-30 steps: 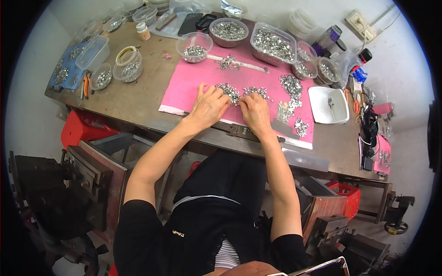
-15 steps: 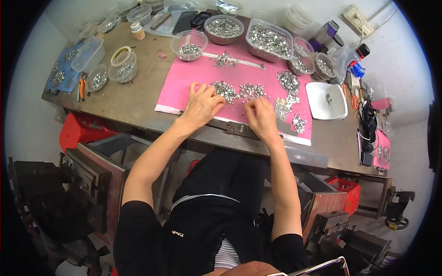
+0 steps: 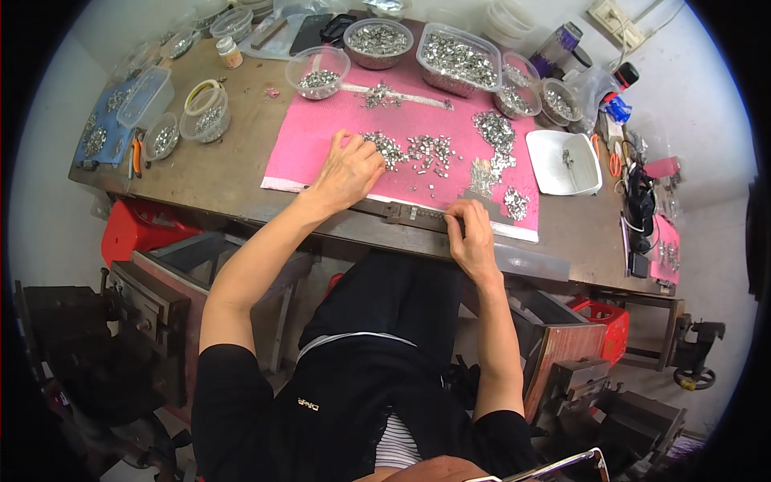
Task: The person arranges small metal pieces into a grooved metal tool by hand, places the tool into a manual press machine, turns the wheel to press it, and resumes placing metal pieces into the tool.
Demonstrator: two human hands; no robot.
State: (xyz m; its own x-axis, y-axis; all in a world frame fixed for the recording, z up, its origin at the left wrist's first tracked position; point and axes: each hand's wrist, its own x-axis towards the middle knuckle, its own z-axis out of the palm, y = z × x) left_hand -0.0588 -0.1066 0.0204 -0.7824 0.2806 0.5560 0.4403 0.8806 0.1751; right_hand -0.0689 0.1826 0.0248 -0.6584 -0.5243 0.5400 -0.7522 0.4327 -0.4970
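Works bare-handed at a steel-topped bench (image 3: 241,104) over a pink mat (image 3: 301,153), with small silvery metal pieces in a left heap (image 3: 384,151) and a middle heap (image 3: 432,153), just beside each other. Bends the left hand (image 3: 348,170) at the left side of the left heap, with fingers curled; cannot tell of any piece held underneath. Has the right hand (image 3: 472,229) at a narrow metal fixture (image 3: 400,214) along the bench's front edge, with thumb and forefinger close together by a row of small parts (image 3: 430,214); again, cannot tell of a pinched piece. Has, farther right on the mat, a larger heap (image 3: 494,132), thin metal strips (image 3: 483,175) and a small heap (image 3: 516,204), with a white tray (image 3: 550,173) by the mat's right edge. Looks, by judgement, to be at a step of fingertip work on the fixture; would call, for the next move, for a light, precise pinch. Bears pale lettering on the black top (image 3: 337,377); cannot read the label on the white bottle (image 3: 230,53).
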